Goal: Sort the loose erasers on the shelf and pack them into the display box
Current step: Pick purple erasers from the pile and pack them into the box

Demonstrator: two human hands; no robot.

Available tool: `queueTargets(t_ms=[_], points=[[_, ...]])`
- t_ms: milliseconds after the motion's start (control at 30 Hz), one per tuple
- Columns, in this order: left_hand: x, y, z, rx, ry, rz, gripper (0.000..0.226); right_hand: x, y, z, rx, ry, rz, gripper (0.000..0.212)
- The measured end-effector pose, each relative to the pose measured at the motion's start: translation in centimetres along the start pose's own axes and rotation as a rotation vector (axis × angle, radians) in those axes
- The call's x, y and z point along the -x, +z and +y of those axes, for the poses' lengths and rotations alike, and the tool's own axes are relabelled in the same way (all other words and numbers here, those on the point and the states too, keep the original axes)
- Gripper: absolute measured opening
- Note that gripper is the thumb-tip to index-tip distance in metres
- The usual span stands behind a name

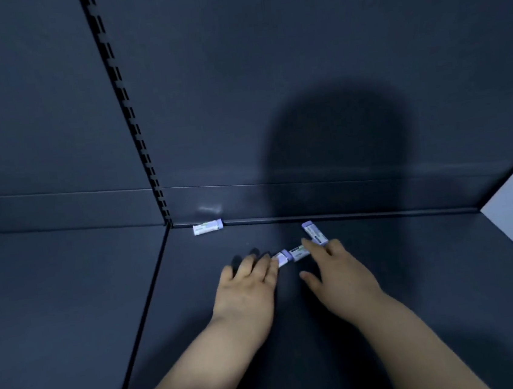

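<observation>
On dark shelf (384,276), near back wall: both palms down, gathering. My left hand (249,285) spread flat, fingertip touching eraser (282,257), nothing gripped. My right hand (335,268) also loose, index on second eraser (299,252); third eraser (314,233) just beside knuckles, angled. Reckon I'm sliding them together so one grab takes several. Fourth eraser (208,227) lies apart, against back lip near slotted upright (133,118). Display box not in view.

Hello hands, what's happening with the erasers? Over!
Both hands open: left hand, right hand touching three erasers. Fourth eraser alone by back wall. No display box visible. Nothing blocking.
</observation>
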State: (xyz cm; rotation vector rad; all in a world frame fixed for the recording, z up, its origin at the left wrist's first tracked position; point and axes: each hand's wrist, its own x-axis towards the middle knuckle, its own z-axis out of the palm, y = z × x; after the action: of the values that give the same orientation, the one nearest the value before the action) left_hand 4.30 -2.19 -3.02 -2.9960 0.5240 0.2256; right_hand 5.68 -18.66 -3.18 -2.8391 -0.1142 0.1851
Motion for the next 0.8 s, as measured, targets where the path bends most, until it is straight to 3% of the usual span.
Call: queueTargets(t_ms=[333, 533, 600, 667, 800], points=[[1.2, -0.5, 2.3, -0.028, -0.163, -0.085, 0.071, -1.3, 2.0, 1.1, -0.009, -0.267, 0.054, 0.047], [3.9, -0.5, 2.8, 0.030, -0.086, -0.064, 0.058, 3.6, 0.5, 1.8, -0.017, -0.419, -0.176, 0.055], [4.1, -0.9, 2.6, 0.095, -0.056, -0.033, 0.056, 3.8, -0.4, 1.7, -0.032, -0.417, -0.222, 0.063], [3.5, -1.1, 2.2, 0.128, -0.081, -0.017, 0.069, 3.0, -1.0, 1.6, -0.022, -0.370, -0.202, 0.076], [1.9, -1.0, 1.1, 0.269, -0.143, -0.106, 0.078, 1.6, -1.4, 1.4, 0.008, -0.248, -0.251, 0.089]])
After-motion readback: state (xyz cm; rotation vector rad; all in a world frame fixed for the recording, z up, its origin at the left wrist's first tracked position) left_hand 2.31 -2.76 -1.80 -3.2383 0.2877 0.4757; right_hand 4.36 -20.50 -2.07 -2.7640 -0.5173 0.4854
